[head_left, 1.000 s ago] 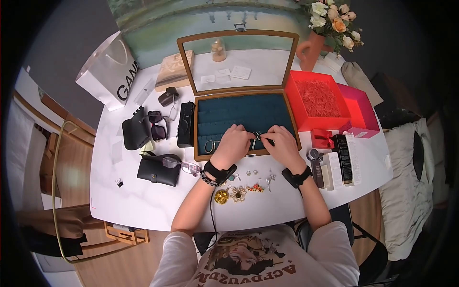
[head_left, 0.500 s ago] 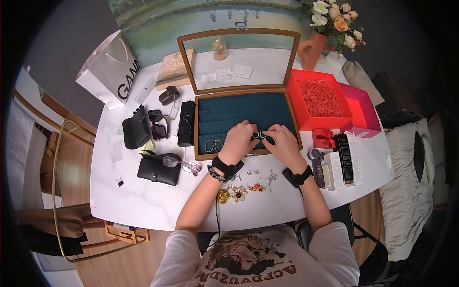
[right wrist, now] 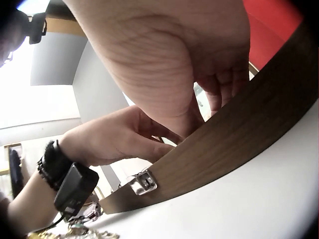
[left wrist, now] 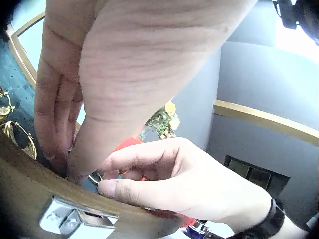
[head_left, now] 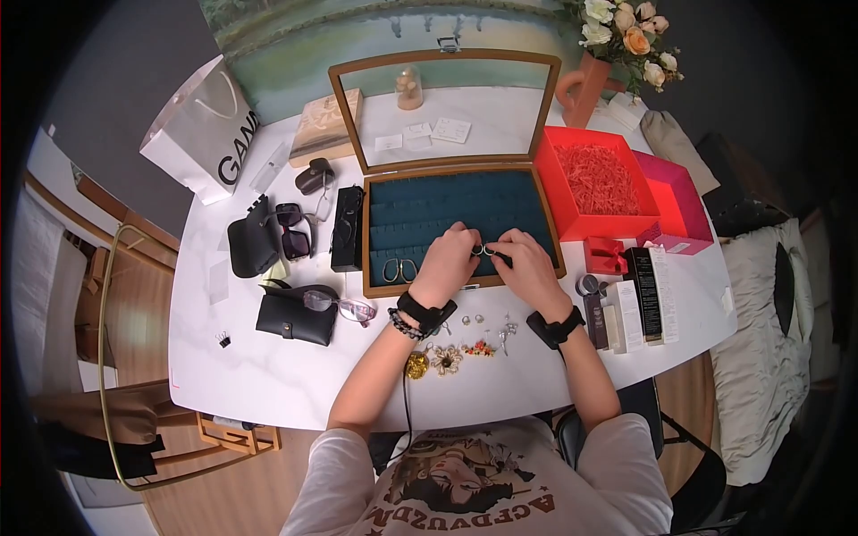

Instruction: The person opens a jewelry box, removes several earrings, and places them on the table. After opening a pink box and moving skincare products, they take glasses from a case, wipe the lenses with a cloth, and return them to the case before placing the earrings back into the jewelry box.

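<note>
Low over the front of a wooden jewelry box with a dark teal lining [head_left: 465, 210], my two hands meet at a small pair of hoop earrings [head_left: 483, 250]. My left hand [head_left: 444, 266] pinches the left side, its thumb against the fingertips. From the other side, thumb and index finger of my right hand [head_left: 529, 268] pinch at the same earrings; a thin hoop [left wrist: 94, 179] shows by that thumb in the left wrist view. The fingers hide most of the pair. Larger gold hoops [head_left: 399, 270] sit in the lining left of my left hand.
The box's glass lid [head_left: 447, 166] stands raised behind. Before the box lie a round gold earring [head_left: 417, 364], a flower-shaped piece [head_left: 446, 359] and a silver piece [head_left: 508, 329]. Eyeglasses [head_left: 344, 309] and cases are at left; a red box [head_left: 559, 205] and small cartons [head_left: 643, 295] at right.
My left hand has shifted right, closer to my right hand, uncovering more of the larger hoops. Over the last half second both hands stay nearly in place at the small earrings.
</note>
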{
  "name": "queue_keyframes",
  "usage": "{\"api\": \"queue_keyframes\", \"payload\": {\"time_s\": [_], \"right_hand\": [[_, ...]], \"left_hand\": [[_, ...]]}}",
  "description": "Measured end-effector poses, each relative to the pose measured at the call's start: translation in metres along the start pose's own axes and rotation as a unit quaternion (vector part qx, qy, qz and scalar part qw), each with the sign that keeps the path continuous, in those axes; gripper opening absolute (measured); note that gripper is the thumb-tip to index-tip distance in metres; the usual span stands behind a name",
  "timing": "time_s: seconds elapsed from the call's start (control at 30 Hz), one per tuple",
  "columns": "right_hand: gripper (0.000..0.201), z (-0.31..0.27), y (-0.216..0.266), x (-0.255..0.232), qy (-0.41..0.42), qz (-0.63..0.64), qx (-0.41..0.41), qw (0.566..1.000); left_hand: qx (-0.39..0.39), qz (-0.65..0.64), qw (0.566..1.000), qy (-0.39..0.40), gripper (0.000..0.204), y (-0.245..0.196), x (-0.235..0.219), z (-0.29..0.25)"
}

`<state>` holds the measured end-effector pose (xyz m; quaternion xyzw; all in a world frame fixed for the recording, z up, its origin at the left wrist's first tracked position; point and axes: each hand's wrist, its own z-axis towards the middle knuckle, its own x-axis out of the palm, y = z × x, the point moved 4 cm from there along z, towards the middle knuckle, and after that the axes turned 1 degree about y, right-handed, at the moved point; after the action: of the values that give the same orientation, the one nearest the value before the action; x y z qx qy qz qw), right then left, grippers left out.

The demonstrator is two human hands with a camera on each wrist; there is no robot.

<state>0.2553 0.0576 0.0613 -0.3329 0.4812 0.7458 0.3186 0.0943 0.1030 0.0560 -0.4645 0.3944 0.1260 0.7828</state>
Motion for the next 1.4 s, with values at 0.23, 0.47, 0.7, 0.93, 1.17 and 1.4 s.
{"api": "queue_keyframes", "payload": {"time_s": [0.23, 0.47, 0.7, 0.93, 1.17, 1.4], "right_hand": [[0.018, 0.001, 0.000, -0.003, -0.018, 0.019, 0.012, 1.000], [0.015, 0.000, -0.020, -0.034, -0.145, 0.124, 0.068, 0.979], [0.016, -0.005, -0.020, -0.043, -0.126, 0.222, 0.080, 0.964], [0.017, -0.030, 0.005, -0.054, 0.060, 0.164, 0.107, 0.979], [0.020, -0.080, 0.022, -0.052, 0.211, 0.079, 0.114, 0.968], [0.017, -0.102, 0.012, -0.059, 0.157, 0.027, 0.111, 0.981]], "left_hand": [[0.023, 0.024, 0.999, -0.030, 0.019, -0.004, -0.001, -0.002], [0.005, 0.021, 0.997, -0.072, 0.019, -0.025, -0.059, -0.008], [-0.019, -0.054, 0.997, -0.056, 0.013, -0.032, -0.112, -0.039], [-0.012, -0.076, 0.997, 0.028, 0.015, -0.029, -0.090, -0.070], [0.040, -0.043, 0.991, 0.120, 0.021, -0.054, -0.003, -0.090], [0.035, 0.080, 0.992, 0.095, 0.023, -0.068, 0.042, -0.094]]}}
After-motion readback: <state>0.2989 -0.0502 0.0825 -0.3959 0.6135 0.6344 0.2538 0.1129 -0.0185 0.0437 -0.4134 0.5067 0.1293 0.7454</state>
